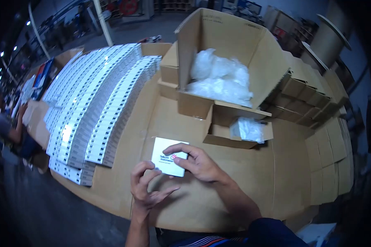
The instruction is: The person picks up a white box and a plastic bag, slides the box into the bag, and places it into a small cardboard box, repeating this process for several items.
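Note:
A small flat white box (160, 154), printed "Telkom Indonesia" with a red logo, is in front of me above the cardboard-covered table. My right hand (202, 164) grips it from the right, with thumb and a finger over its printed face; the other fingers are partly hidden. At the lower left corner of the box is my left hand (146, 187), its fingertips at the edge and its thumb spread away. The left palm faces up with nothing in it. Behind the hands, a small open carton (228, 142) contains a clear plastic-wrapped bundle (249, 129).
Long stacked rows of white boxes (76, 111) fill the left side. A large open carton (231, 35) at the back holds clear plastic bags (220, 78). Brown cartons (327, 154) are piled at the right. Another person (12, 127) stands at far left.

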`<state>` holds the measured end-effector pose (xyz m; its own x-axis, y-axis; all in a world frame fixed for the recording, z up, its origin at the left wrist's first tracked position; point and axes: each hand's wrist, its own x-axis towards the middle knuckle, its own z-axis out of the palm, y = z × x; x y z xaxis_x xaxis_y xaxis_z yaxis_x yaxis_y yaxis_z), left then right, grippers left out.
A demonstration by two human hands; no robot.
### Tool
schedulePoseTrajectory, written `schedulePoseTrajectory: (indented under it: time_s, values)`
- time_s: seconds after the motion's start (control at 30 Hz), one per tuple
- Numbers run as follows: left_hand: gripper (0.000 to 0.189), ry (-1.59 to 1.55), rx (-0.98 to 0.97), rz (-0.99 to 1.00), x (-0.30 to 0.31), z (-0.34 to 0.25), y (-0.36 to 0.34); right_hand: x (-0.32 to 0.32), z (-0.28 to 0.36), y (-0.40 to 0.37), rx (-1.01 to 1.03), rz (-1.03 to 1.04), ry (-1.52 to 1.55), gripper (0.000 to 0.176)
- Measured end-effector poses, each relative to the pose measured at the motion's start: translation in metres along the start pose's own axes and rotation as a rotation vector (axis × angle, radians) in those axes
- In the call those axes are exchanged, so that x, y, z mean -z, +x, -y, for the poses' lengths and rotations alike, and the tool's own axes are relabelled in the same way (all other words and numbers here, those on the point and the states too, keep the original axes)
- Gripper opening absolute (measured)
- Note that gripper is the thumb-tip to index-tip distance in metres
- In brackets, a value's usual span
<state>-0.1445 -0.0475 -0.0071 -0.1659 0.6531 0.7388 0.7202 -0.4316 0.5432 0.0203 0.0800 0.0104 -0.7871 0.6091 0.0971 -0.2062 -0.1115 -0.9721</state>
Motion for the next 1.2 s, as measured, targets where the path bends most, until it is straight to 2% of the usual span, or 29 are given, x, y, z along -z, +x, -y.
schedulePoseTrajectory:
  time_s: [0.07, 0.13, 0.2, 0.33, 0.4, 0.47, 0.6, 0.63, 0.67, 0.77, 0.8, 0.97, 1.03, 1.13, 1.17, 1.2]
  values:
    - [0.034, -0.075, -0.031, 0.040, -0.012, 0.000, 0.035, 0.029, 0.036, -0.011, 0.027, -0.023, -0.186, 0.024]
    - [0.031, -0.091, -0.071, 0.115, -0.031, 0.002, 0.079, 0.054, 0.060, -0.021, 0.105, -0.179, -0.345, 0.022]
    - [0.019, -0.041, -0.042, 0.193, -0.064, -0.007, 0.134, 0.082, 0.082, -0.027, 0.224, -0.323, -0.535, 0.022]
    - [0.012, 0.089, -0.264, 0.272, -0.156, 0.026, 0.224, 0.139, 0.107, -0.023, 0.405, -0.639, -0.747, 0.023]
    - [0.022, 0.149, -0.322, 0.435, -0.206, 0.047, 0.258, 0.156, 0.128, -0.019, 0.382, -0.737, -0.919, 0.025]
    - [0.028, 0.282, -0.323, 0.480, -0.257, 0.064, 0.283, 0.178, 0.135, -0.009, 0.362, -0.798, -0.937, 0.026]
    - [0.036, 0.460, -0.235, 0.628, -0.317, 0.092, 0.302, 0.198, 0.142, 0.006, 0.307, -0.859, -0.992, 0.028]
    - [0.032, 0.427, -0.300, 0.643, -0.326, 0.104, 0.307, 0.203, 0.141, 0.009, 0.302, -0.867, -1.013, 0.028]
    - [0.028, 0.338, -0.222, 0.616, -0.333, 0.115, 0.308, 0.206, 0.139, 0.011, 0.308, -0.869, -1.023, 0.028]
    - [0.018, 0.052, 0.005, 0.492, -0.314, 0.099, 0.315, 0.213, 0.132, 0.015, 0.344, -0.880, -1.049, 0.029]
    - [0.020, -0.019, 0.102, 0.466, -0.307, 0.099, 0.316, 0.215, 0.130, 0.018, 0.376, -0.883, -1.055, 0.030]
    - [0.014, -0.185, 0.275, 0.422, -0.276, 0.102, 0.327, 0.227, 0.120, 0.035, 0.430, -0.897, -1.125, 0.034]
    - [0.014, -0.243, 0.243, 0.405, -0.259, 0.096, 0.331, 0.226, 0.129, 0.040, 0.392, -0.859, -1.025, 0.037]
    - [0.013, -0.395, 0.138, 0.430, -0.227, 0.076, 0.334, 0.225, 0.141, 0.046, 0.507, -0.836, -1.153, 0.044]
    - [0.012, -0.439, 0.097, 0.449, -0.215, 0.067, 0.334, 0.229, 0.145, 0.049, 0.602, -0.817, -1.274, 0.055]
    - [0.012, -0.482, 0.058, 0.469, -0.204, 0.056, 0.332, 0.230, 0.152, 0.050, 0.623, -0.756, -1.282, 0.058]
